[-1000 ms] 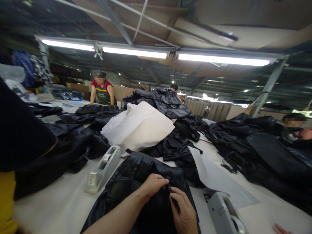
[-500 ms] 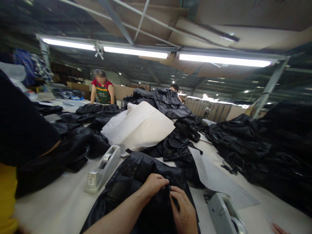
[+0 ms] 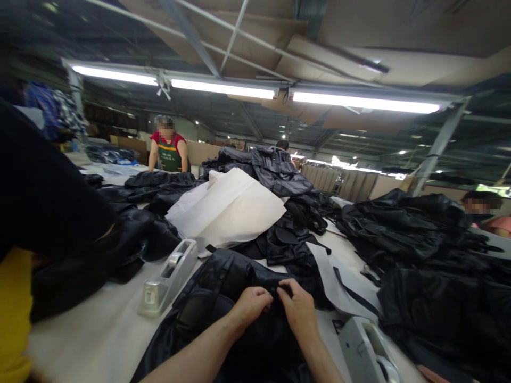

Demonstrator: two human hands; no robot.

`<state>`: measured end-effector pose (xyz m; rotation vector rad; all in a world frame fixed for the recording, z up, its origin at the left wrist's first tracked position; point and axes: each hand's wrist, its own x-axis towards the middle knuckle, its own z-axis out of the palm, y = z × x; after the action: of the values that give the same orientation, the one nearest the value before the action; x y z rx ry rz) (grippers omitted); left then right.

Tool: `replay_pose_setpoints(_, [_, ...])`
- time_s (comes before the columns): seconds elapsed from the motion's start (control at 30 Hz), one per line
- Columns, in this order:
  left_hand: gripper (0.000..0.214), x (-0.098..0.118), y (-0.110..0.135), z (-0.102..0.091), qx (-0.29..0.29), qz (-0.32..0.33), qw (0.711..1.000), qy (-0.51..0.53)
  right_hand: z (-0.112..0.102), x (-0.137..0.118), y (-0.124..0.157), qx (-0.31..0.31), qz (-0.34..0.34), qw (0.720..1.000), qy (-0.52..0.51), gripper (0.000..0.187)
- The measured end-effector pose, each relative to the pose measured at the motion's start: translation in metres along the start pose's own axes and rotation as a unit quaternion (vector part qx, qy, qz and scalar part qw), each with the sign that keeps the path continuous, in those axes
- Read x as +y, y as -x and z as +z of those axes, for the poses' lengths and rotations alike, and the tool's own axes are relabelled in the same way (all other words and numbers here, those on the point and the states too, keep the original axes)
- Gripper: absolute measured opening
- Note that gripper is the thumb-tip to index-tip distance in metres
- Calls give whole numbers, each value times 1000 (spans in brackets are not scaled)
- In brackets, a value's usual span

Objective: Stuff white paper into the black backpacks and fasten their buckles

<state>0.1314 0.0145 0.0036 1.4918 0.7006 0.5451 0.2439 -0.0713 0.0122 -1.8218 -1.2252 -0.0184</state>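
Note:
A shiny black bag (image 3: 203, 298) with pockets lies on the table in front of me, and both my hands are over its right part. My left hand (image 3: 252, 307) is closed, thumb against curled fingers; what it pinches is too dark to make out. Close to its right, my right hand (image 3: 298, 306) pinches a small dark piece of the bag between thumb and fingers. A narrow gap separates the two hands. Left of the bag stands a grey tape dispenser (image 3: 170, 279), and a second tape dispenser (image 3: 369, 348) is by my right forearm.
White paper sheets (image 3: 229, 207) lie beyond the bag, before a heap of black bags (image 3: 275, 167). More black bags (image 3: 403, 223) are piled at right. A co-worker's dark sleeve (image 3: 51, 186) reaches in at left. Another person (image 3: 170, 149) stands across the table.
My hands have drawn slightly apart; the right one has moved up and its fingers point further forward. At right, a black bag has shifted toward me over the table and paper.

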Motion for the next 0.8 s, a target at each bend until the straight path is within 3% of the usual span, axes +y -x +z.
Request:
replay_pose_setpoints(0.13, [27, 0, -2, 0, 5, -8, 999, -32, 2, -4, -16, -21, 5, 1000, -6, 9])
replay_pose_setpoints(0.23, [23, -7, -9, 2, 28, 5, 996, -81, 2, -4, -16, -66, 64, 992, -82, 16])
replay_pose_setpoints(0.33, [17, -17, -12, 4, 28, 32, 995, -88, 2, -4, -5, -83, 128, 970, -188, 29])
replay_pose_setpoints(0.5, [17, -28, -1, 2, 5, 109, 992, -56, 9, -4, 26, -49, 218, 922, -315, 42])
replay_pose_setpoints(0.6, [22, -28, 9, 0, 0, 141, 988, -57, 12, -3, 38, -44, 246, 920, -301, 45])
replay_pose_setpoints(0.7, [21, -27, 16, -1, 13, 155, 984, -83, 10, -2, 41, -98, 245, 929, -258, 41])
replay_pose_setpoints(0.8, [18, -30, 18, -1, 26, 173, 979, -108, 10, -2, 40, -150, 270, 913, -267, 38])
